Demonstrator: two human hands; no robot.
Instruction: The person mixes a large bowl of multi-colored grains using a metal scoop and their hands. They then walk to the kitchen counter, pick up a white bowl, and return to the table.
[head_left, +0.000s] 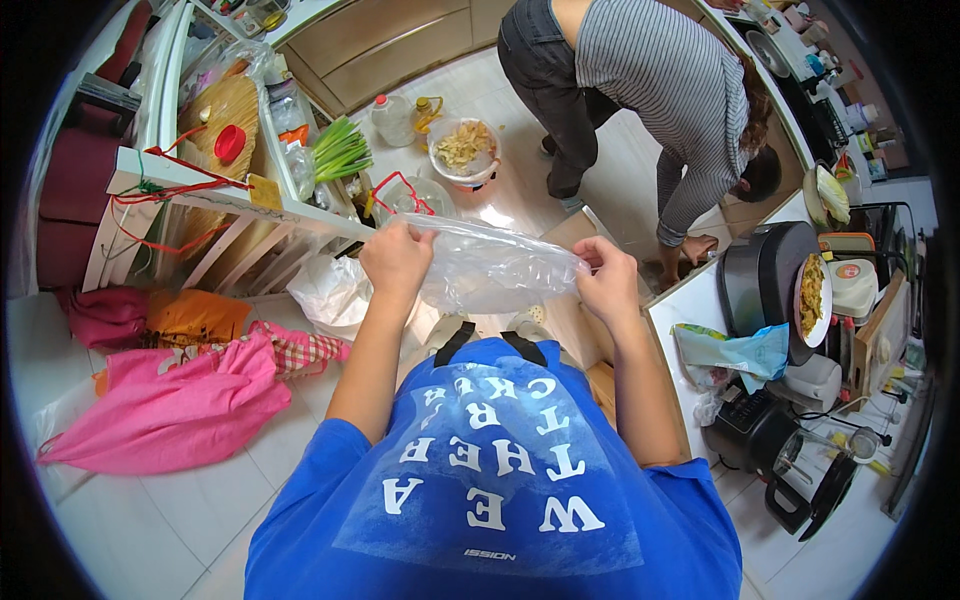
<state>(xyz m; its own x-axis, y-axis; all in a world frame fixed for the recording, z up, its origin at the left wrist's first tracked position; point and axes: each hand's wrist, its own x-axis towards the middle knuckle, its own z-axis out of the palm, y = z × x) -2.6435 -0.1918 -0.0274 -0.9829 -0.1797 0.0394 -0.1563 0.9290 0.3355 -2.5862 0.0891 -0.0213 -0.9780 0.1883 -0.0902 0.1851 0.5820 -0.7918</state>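
Note:
A clear plastic bag (495, 274) is stretched sideways in front of my body, above the floor. My left hand (397, 255) grips its top left corner between thumb and fingers. At the opposite end, my right hand (609, 277) pinches the right edge. The bag's rim runs between both hands and its lower part hangs wrinkled. Behind the rim, partly covered by the bag, is a clear container or bag with red handles (405, 196). My shoes show just below the bag.
A person (652, 67) bends toward a low cabinet at right. A bucket of peelings (465, 154) stands ahead, beside a plastic jug (393, 120). Left are a white rack (187, 174), spring onions (339, 150) and a pink cloth bag (195, 405). Kitchen appliances, including a rice cooker (765, 277), crowd the right counter.

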